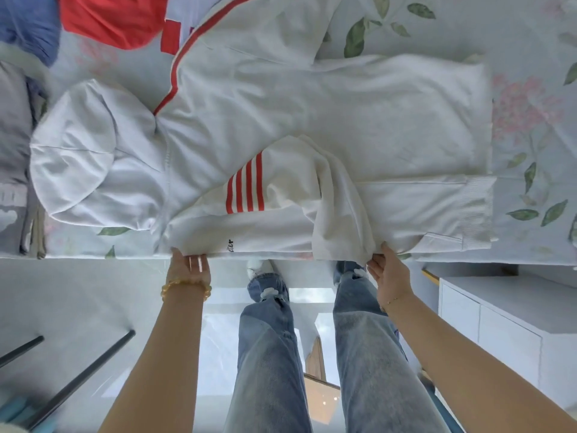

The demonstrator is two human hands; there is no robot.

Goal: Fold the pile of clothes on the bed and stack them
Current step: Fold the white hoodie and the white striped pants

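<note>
A white hoodie (pixel 312 114) with red stripes lies spread across the bed (pixel 530 89), hood to the left, hem to the right. One sleeve with red bands is folded over its near side. My left hand (pixel 189 267) grips the hoodie's near edge at the bed's front, fingers tucked under the cloth. My right hand (pixel 387 270) holds the near edge further right, by the hanging sleeve end, fingers partly hidden under the fabric.
A red garment (pixel 112 20) and a blue one (pixel 28 23) lie at the far left. Folded grey clothes (pixel 12 151) sit on the bed's left edge. A white cabinet (pixel 499 314) stands to the right on the floor. My legs in jeans are below.
</note>
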